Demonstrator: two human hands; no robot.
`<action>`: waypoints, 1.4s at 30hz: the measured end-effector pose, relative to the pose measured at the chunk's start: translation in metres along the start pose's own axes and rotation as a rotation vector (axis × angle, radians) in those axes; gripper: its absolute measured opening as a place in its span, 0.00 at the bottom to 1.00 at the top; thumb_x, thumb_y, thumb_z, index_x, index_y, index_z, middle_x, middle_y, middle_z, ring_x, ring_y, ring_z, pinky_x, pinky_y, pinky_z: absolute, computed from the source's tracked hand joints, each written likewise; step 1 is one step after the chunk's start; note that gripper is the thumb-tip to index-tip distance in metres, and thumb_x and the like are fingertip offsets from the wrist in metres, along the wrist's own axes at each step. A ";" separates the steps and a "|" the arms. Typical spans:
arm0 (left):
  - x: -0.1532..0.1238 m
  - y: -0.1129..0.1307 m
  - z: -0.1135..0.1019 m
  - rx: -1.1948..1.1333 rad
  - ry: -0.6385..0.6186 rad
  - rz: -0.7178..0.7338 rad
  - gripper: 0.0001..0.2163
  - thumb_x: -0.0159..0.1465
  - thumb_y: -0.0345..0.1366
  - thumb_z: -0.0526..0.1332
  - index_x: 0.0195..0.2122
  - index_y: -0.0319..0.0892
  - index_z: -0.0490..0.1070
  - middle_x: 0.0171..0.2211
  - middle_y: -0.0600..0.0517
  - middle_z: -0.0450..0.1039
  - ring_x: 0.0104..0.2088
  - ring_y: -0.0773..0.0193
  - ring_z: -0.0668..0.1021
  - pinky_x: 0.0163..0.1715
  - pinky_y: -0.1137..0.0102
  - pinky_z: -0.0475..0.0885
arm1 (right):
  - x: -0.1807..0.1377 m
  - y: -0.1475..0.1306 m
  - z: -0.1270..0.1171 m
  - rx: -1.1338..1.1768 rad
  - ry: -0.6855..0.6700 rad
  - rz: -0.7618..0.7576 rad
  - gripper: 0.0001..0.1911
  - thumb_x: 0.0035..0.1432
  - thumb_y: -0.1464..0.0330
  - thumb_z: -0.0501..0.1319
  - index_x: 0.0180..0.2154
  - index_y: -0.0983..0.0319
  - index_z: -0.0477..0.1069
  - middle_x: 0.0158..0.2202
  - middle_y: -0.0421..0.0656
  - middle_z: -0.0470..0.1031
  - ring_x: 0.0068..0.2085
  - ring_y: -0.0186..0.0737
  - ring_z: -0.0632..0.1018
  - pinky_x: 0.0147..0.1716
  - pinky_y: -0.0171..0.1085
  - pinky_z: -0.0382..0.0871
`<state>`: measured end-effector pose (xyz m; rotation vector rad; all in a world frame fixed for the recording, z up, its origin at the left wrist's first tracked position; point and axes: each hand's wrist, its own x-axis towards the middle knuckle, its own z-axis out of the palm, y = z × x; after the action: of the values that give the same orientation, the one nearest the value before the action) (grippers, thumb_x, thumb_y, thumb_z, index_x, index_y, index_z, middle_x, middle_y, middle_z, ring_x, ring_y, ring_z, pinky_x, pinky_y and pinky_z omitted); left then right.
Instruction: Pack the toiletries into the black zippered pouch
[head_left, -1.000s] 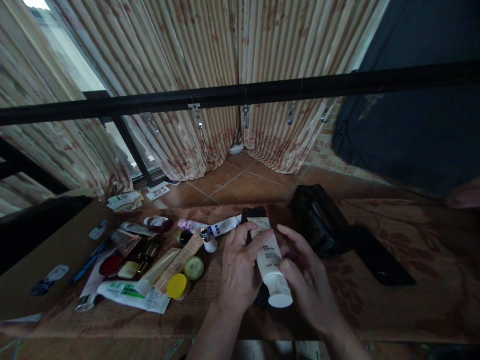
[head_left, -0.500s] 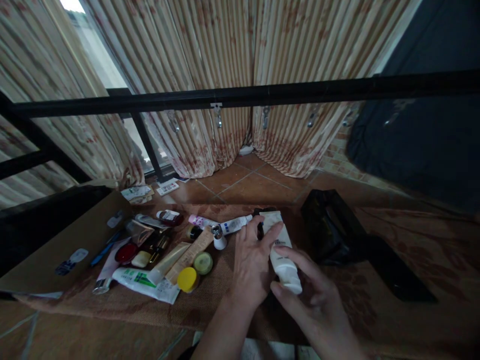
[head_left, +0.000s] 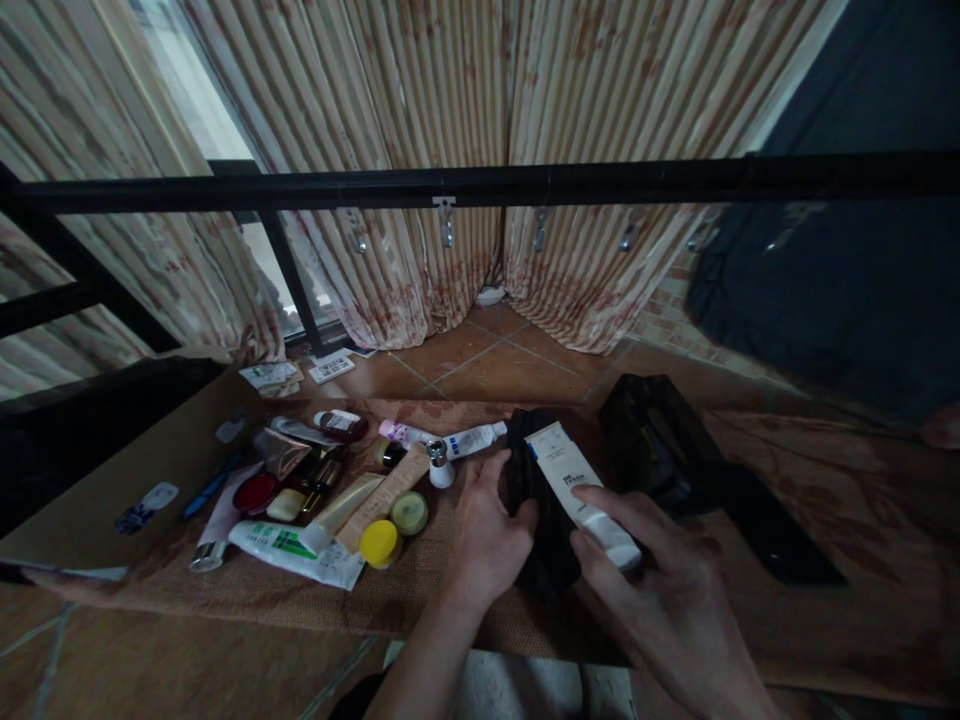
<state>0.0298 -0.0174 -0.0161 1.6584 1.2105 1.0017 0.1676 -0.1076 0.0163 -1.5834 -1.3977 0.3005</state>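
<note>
My right hand (head_left: 660,580) grips a white squeeze tube (head_left: 564,472) near its capped end, thumb on one side and fingers on the other. The tube's flat end points away from me, tilted to the left, over a black pouch (head_left: 536,550). At the pouch's left edge is my left hand (head_left: 487,535), its fingers and thumb closed on the dark fabric. Just left of that hand stand a small white bottle with a silver cap (head_left: 439,466), a green-lidded jar (head_left: 409,513) and a yellow-lidded jar (head_left: 380,543).
More tubes and cosmetics lie further left, among them a white-green tube (head_left: 296,550) and a red round container (head_left: 255,492). A cardboard box (head_left: 112,470) stands at far left. To the right is a black bag (head_left: 660,440) with a flap. A dark rail (head_left: 480,187) crosses behind.
My right hand has moved the white tube a little right, away from my left hand. More of the black pouch shows now. My left hand's fingers have drawn off the tube.
</note>
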 end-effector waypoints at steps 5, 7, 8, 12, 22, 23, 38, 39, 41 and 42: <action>0.002 0.002 -0.002 -0.056 0.010 0.010 0.25 0.52 0.23 0.58 0.52 0.43 0.69 0.50 0.46 0.70 0.52 0.55 0.72 0.56 0.58 0.62 | -0.002 -0.001 0.006 -0.134 0.037 -0.053 0.14 0.52 0.64 0.63 0.42 0.53 0.76 0.34 0.41 0.75 0.30 0.38 0.77 0.28 0.34 0.72; 0.002 0.001 -0.003 -0.051 0.012 0.018 0.25 0.52 0.23 0.57 0.52 0.43 0.69 0.50 0.46 0.70 0.52 0.56 0.71 0.57 0.58 0.62 | -0.003 -0.002 0.006 -0.196 0.017 -0.063 0.14 0.51 0.63 0.63 0.42 0.53 0.76 0.34 0.41 0.75 0.30 0.37 0.77 0.27 0.34 0.72; 0.003 -0.001 -0.003 -0.042 0.009 0.019 0.25 0.52 0.23 0.57 0.53 0.43 0.68 0.51 0.46 0.70 0.52 0.56 0.71 0.57 0.58 0.63 | -0.003 -0.003 0.006 -0.226 -0.003 -0.074 0.15 0.51 0.63 0.63 0.42 0.52 0.76 0.34 0.42 0.76 0.30 0.38 0.77 0.27 0.34 0.72; 0.002 -0.005 -0.002 0.015 -0.005 0.025 0.24 0.53 0.24 0.57 0.52 0.43 0.68 0.51 0.46 0.69 0.53 0.56 0.71 0.56 0.59 0.64 | -0.002 -0.004 0.007 -0.346 -0.131 -0.112 0.15 0.51 0.64 0.62 0.43 0.52 0.76 0.33 0.40 0.76 0.30 0.37 0.78 0.28 0.34 0.71; 0.002 0.002 -0.002 0.016 -0.076 -0.018 0.24 0.53 0.23 0.56 0.52 0.43 0.68 0.49 0.47 0.69 0.50 0.58 0.72 0.54 0.61 0.66 | 0.007 0.016 0.019 -0.405 -0.065 -0.124 0.10 0.56 0.66 0.60 0.40 0.53 0.76 0.33 0.38 0.72 0.29 0.32 0.76 0.28 0.31 0.67; 0.002 0.003 -0.002 0.016 -0.075 -0.014 0.24 0.53 0.23 0.56 0.52 0.43 0.68 0.49 0.47 0.69 0.50 0.58 0.72 0.55 0.62 0.66 | 0.007 0.017 0.019 -0.401 -0.048 -0.141 0.10 0.56 0.66 0.60 0.40 0.54 0.76 0.33 0.38 0.72 0.30 0.32 0.76 0.28 0.31 0.67; 0.002 0.000 -0.002 0.048 -0.083 0.007 0.24 0.54 0.24 0.56 0.53 0.42 0.67 0.50 0.46 0.68 0.49 0.58 0.73 0.53 0.61 0.67 | 0.010 0.027 0.036 -0.624 0.071 -0.208 0.11 0.60 0.62 0.60 0.44 0.53 0.76 0.34 0.40 0.72 0.32 0.35 0.75 0.26 0.33 0.62; 0.002 -0.001 -0.002 0.050 -0.084 0.003 0.24 0.54 0.24 0.56 0.53 0.41 0.67 0.50 0.46 0.68 0.50 0.58 0.73 0.53 0.61 0.67 | 0.010 0.026 0.035 -0.648 0.034 -0.198 0.11 0.59 0.61 0.60 0.43 0.53 0.76 0.34 0.40 0.72 0.34 0.37 0.75 0.27 0.33 0.62; 0.002 -0.002 -0.003 0.056 -0.080 -0.008 0.24 0.54 0.25 0.56 0.54 0.42 0.67 0.51 0.46 0.68 0.50 0.57 0.73 0.53 0.61 0.68 | 0.008 0.023 0.032 -0.672 -0.040 -0.186 0.12 0.58 0.57 0.61 0.42 0.52 0.76 0.33 0.41 0.73 0.37 0.40 0.74 0.29 0.35 0.63; 0.002 -0.002 -0.003 0.058 -0.076 -0.013 0.24 0.54 0.25 0.56 0.54 0.42 0.66 0.51 0.46 0.68 0.50 0.57 0.73 0.53 0.61 0.68 | 0.008 0.022 0.031 -0.671 -0.077 -0.180 0.13 0.57 0.56 0.61 0.42 0.52 0.77 0.33 0.41 0.73 0.38 0.42 0.74 0.30 0.35 0.64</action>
<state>0.0271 -0.0148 -0.0171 1.7160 1.2088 0.8949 0.1618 -0.0834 -0.0127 -1.9654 -1.8022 -0.2502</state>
